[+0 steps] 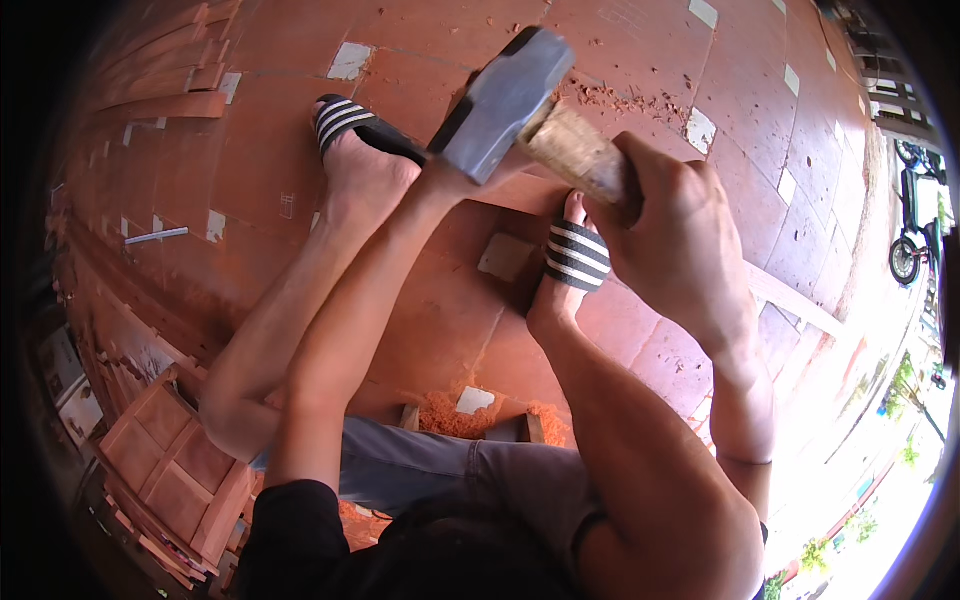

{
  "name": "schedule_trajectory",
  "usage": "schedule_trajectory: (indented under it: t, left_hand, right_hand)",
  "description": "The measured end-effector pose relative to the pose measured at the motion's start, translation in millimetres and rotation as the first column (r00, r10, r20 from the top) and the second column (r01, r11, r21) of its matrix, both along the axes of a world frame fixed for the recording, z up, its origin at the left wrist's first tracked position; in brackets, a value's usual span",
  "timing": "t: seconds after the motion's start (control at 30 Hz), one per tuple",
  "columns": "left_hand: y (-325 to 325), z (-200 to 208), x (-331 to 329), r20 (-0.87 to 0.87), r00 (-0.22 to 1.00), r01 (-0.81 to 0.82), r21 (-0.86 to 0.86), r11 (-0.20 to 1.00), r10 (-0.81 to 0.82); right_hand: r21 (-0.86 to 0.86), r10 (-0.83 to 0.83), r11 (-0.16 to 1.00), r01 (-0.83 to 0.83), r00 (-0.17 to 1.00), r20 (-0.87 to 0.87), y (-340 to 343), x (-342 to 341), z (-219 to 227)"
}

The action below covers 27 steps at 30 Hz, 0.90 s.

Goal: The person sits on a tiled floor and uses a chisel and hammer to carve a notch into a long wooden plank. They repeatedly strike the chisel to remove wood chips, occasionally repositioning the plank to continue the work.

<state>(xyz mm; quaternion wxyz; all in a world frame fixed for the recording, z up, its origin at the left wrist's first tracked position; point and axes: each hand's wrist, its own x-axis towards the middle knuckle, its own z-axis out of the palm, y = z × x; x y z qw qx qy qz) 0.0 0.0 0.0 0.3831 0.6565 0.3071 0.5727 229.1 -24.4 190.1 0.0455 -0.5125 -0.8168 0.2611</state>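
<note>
My right hand (665, 205) is wrapped round the short wooden handle of a hammer (510, 100). Its heavy grey steel head is raised toward the camera, slightly blurred. Behind that head, my left hand (458, 182) reaches out between my feet; the hammer hides its fingers and anything in them. A reddish wooden bar (800, 303) runs low across the floor, from near my left hand, past my right foot, out to the right.
My feet in striped slides stand on the red tiled floor (640, 60). Wood shavings (640, 102) are scattered ahead, and sawdust (450, 412) lies near my seat. Stacked wooden panels (165, 460) stand at left, with more boards (170, 105) at upper left. A motorbike (908, 225) is far right.
</note>
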Motion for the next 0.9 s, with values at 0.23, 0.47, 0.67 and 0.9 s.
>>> schedule_trajectory:
  t: [0.23,0.47,0.67,0.9]
  left_hand:
    - [49,23,45,0.182,0.981,0.126,-0.335,0.934,-0.067]
    - [75,29,62,-0.016,0.973,0.201,-0.443,0.874,-0.231]
    - [80,3,74,-0.195,0.953,0.108,-0.494,0.862,-0.231]
    - [91,-38,82,-0.254,0.92,0.13,-0.521,0.844,-0.299]
  right_hand:
    - [-0.204,-0.282,0.956,0.209,0.842,-0.459,13,30,-1]
    - [-0.261,-0.454,0.89,0.373,0.775,-0.44,34,57,-28]
    - [-0.3,-0.513,0.857,0.418,0.74,-0.435,45,78,-42]
    - [-0.345,-0.566,0.82,0.456,0.736,-0.373,70,83,-58]
